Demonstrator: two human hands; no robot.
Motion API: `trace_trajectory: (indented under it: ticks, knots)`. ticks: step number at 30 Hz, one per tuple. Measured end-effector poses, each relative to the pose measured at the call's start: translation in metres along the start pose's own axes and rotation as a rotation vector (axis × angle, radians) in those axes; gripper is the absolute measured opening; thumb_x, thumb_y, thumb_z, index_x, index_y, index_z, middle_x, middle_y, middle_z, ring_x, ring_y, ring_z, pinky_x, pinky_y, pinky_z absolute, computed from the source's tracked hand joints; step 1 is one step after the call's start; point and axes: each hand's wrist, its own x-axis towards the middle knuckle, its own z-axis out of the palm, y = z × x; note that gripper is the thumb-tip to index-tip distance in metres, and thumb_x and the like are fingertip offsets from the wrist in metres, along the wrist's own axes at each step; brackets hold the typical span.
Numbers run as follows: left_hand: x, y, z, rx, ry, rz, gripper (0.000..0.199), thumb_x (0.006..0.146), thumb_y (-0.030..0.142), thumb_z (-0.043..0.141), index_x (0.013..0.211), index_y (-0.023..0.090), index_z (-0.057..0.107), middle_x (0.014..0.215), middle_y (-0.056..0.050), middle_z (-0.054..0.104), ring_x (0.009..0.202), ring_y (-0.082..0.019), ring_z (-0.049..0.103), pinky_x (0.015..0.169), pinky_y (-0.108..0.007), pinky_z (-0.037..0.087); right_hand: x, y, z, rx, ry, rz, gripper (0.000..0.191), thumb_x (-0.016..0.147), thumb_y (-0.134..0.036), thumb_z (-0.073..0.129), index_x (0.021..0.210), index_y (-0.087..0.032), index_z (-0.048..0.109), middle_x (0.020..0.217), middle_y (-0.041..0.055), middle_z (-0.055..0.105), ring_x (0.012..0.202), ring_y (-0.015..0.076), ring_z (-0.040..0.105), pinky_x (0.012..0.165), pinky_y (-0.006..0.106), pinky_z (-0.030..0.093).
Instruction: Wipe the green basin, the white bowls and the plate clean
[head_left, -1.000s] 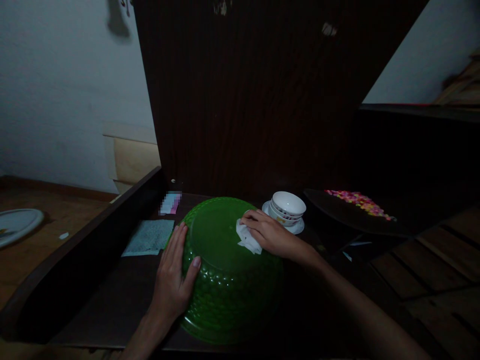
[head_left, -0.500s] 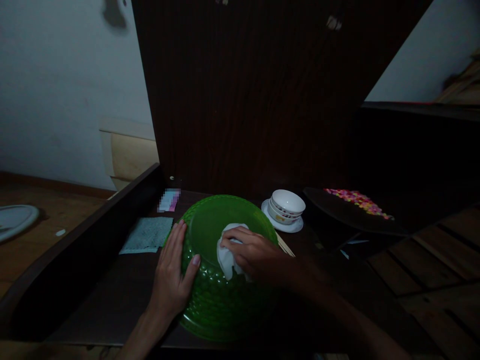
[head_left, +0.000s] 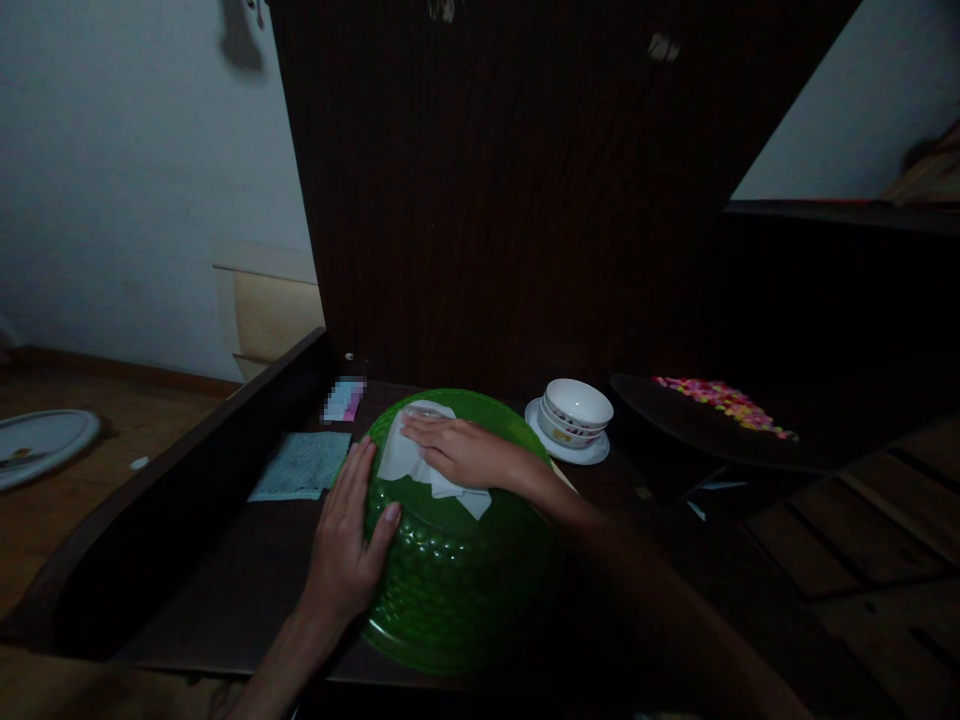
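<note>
A green plastic basin (head_left: 465, 590) stands bottom up on the dark table, its side patterned with small bumps. My left hand (head_left: 345, 530) lies open against its left side, fingers together and thumb apart. On the flat base, my right hand (head_left: 465, 452) holds a white tissue (head_left: 401, 455) pressed down under its fingers. The tissue is partly spread out, and one crumpled corner sticks out below the palm. The fingertips rest near the upper left of the base.
Stacked white bowls (head_left: 577, 405) sit on a white saucer (head_left: 592, 452) behind the basin's right side. Chopsticks (head_left: 564, 476) lie partly hidden beside it. To the left are a folded grey-green cloth (head_left: 304, 465) and a small packet (head_left: 345, 398). A raised board (head_left: 187, 490) edges the table.
My right hand has slid the tissue up and left across the basin's base. Its fingers are straighter, and the tissue lies more spread out. My left hand stays on the side.
</note>
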Motion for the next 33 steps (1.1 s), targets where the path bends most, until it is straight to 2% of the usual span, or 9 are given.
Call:
trace_trajectory:
  ticks: [5, 9, 16, 19, 27, 33]
  knots:
    - [0.0, 0.0, 0.0, 0.002, 0.0, 0.0, 0.064, 0.099, 0.034, 0.045, 0.158, 0.028, 0.022, 0.16, -0.011, 0.037, 0.147, -0.03, 0.035, 0.117, -0.056, 0.035, -0.021, -0.012, 0.001, 0.049, -0.017, 0.02, 0.045, 0.101, -0.02, 0.038, 0.14, -0.002, 0.053, 0.151, 0.0188, 0.045, 0.145, 0.0218, 0.038, 0.122, 0.039, 0.029]
    - [0.0, -0.001, 0.0, 0.003, -0.007, -0.002, 0.065, 0.099, 0.034, 0.045, 0.158, 0.027, 0.021, 0.161, -0.011, 0.035, 0.147, -0.031, 0.034, 0.117, -0.057, 0.034, -0.041, -0.023, -0.005, 0.121, -0.036, 0.047, 0.046, 0.1, -0.02, 0.04, 0.141, -0.004, 0.052, 0.151, 0.0161, 0.046, 0.145, 0.0201, 0.037, 0.123, 0.039, 0.027]
    - [-0.001, -0.001, -0.001, 0.009, -0.02, -0.011, 0.066, 0.098, 0.035, 0.046, 0.159, 0.026, 0.02, 0.161, -0.011, 0.034, 0.147, -0.031, 0.033, 0.117, -0.057, 0.033, -0.078, -0.017, -0.026, 0.294, -0.128, 0.034, 0.044, 0.097, -0.013, 0.041, 0.137, -0.013, 0.059, 0.144, 0.008, 0.055, 0.139, 0.013, 0.045, 0.121, 0.032, 0.029]
    - [-0.001, 0.001, 0.0, -0.001, -0.02, -0.016, 0.066, 0.098, 0.034, 0.046, 0.159, 0.027, 0.019, 0.162, -0.011, 0.034, 0.147, -0.031, 0.033, 0.117, -0.057, 0.033, -0.086, -0.017, -0.034, 0.319, -0.173, 0.034, 0.045, 0.098, -0.013, 0.042, 0.141, -0.016, 0.055, 0.147, 0.007, 0.052, 0.141, 0.0126, 0.043, 0.122, 0.033, 0.026]
    - [-0.001, 0.004, 0.001, -0.014, -0.015, -0.038, 0.066, 0.098, 0.034, 0.047, 0.158, 0.026, 0.021, 0.161, -0.012, 0.035, 0.147, -0.032, 0.032, 0.116, -0.059, 0.033, -0.08, -0.026, -0.026, 0.197, -0.189, 0.053, 0.047, 0.102, -0.018, 0.039, 0.147, -0.012, 0.045, 0.156, 0.0094, 0.04, 0.148, 0.0151, 0.031, 0.125, 0.04, 0.015]
    - [-0.002, 0.004, 0.002, -0.016, -0.012, -0.032, 0.067, 0.098, 0.034, 0.047, 0.159, 0.027, 0.02, 0.161, -0.012, 0.035, 0.147, -0.032, 0.032, 0.116, -0.06, 0.034, -0.048, -0.024, -0.015, 0.028, -0.178, 0.022, 0.045, 0.102, -0.018, 0.04, 0.146, -0.013, 0.048, 0.154, 0.0121, 0.042, 0.146, 0.0193, 0.035, 0.124, 0.043, 0.022]
